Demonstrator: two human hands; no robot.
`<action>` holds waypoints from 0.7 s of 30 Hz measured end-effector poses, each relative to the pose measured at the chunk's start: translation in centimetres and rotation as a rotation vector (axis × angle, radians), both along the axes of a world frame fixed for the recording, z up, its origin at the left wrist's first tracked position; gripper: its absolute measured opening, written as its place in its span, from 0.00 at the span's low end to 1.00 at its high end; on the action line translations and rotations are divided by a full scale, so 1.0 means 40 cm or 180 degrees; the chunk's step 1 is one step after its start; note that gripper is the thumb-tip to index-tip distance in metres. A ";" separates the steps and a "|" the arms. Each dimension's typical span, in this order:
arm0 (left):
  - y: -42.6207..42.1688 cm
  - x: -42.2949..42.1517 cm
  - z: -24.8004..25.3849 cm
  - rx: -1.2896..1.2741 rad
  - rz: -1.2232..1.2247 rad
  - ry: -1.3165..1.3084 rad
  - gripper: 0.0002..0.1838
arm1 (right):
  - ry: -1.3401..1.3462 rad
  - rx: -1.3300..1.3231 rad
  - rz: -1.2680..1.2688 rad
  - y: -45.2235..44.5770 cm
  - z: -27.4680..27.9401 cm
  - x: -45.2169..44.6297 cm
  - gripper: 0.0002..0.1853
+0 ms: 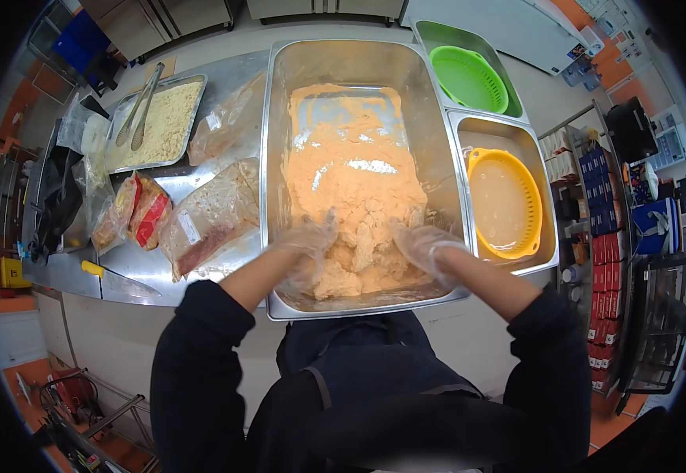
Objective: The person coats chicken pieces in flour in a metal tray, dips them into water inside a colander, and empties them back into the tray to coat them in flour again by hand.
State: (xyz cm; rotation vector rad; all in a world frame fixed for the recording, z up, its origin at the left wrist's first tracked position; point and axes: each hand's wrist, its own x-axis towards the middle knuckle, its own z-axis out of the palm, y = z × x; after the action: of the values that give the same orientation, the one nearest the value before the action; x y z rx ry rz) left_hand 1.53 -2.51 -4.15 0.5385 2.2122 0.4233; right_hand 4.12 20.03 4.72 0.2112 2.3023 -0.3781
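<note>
Orange batter-like flour mix (351,181) covers much of the floor of a deep steel tray (280,71), with a lumpy coated heap (367,252) at its near end. Both of my hands wear clear plastic gloves. My left hand (311,244) touches the left side of the heap, fingers partly sunk in it. On the right side, my right hand (424,243) rests against the same heap with its fingers partly hidden. Whether either hand grips a piece cannot be made out.
Right of the tray sit a green basket (469,79) and a yellow basket (505,205) in steel pans. Leftward are a crumb tray (171,118) with tongs (143,110), bagged meat (213,217), red-labelled packets (150,211) and a yellow-handled knife (126,282).
</note>
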 end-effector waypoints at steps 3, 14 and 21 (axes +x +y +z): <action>0.089 0.066 -0.080 0.1121 0.0308 0.0687 0.39 | 0.0217 -0.0438 -0.1571 -0.091 -0.081 0.035 0.35; 0.129 0.024 -0.042 0.2014 0.3094 -0.0176 0.26 | 0.0797 -0.2172 -0.0803 -0.005 -0.035 -0.081 0.26; -0.029 -0.011 0.114 0.1325 0.2893 -0.0829 0.31 | 0.0880 -0.1495 0.0803 0.035 0.041 -0.067 0.28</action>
State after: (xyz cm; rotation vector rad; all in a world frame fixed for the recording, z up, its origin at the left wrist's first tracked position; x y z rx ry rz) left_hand 1.10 -3.66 0.40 -0.3534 2.0018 1.3532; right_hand 1.45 21.45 6.38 -0.3833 2.3892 -0.8408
